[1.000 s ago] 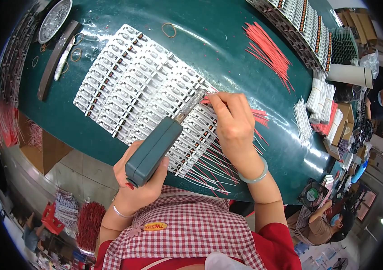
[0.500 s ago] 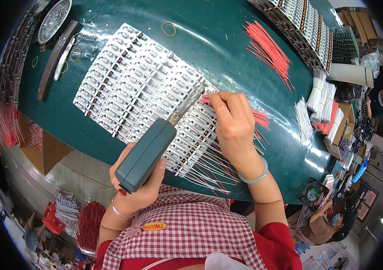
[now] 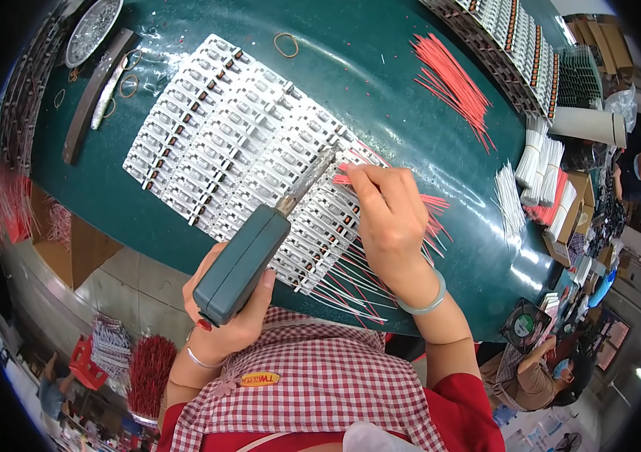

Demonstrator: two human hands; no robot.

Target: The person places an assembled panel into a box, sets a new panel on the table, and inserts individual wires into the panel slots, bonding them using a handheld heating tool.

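My left hand (image 3: 251, 315) is wrapped round the dark green pistol grip of a soldering gun (image 3: 242, 264). Its metal barrel points up and right, and the tip is at the right-hand row of a panel of small white plastic parts (image 3: 222, 135). Close to that tip, my right hand (image 3: 392, 222) pinches a few short red wires (image 3: 344, 172) between thumb and fingers. More red and white wires (image 3: 350, 290) fan out from the panel's right edge, partly beneath my right hand and wrist. The exact contact between tip and wire is too small to tell.
Loose red wires (image 3: 452, 83) lie on the green table (image 3: 350, 68) at the far right, with white wire bundles (image 3: 535, 162) nearby. Stacked panels (image 3: 512, 45) stand behind. A dark bar (image 3: 94, 98), rubber bands and a metal bowl (image 3: 93, 34) are at the left.
The soldering gun's tip has shifted slightly down and left. My right hand has moved a little lower, and more of the red wires shows past its fingertips.
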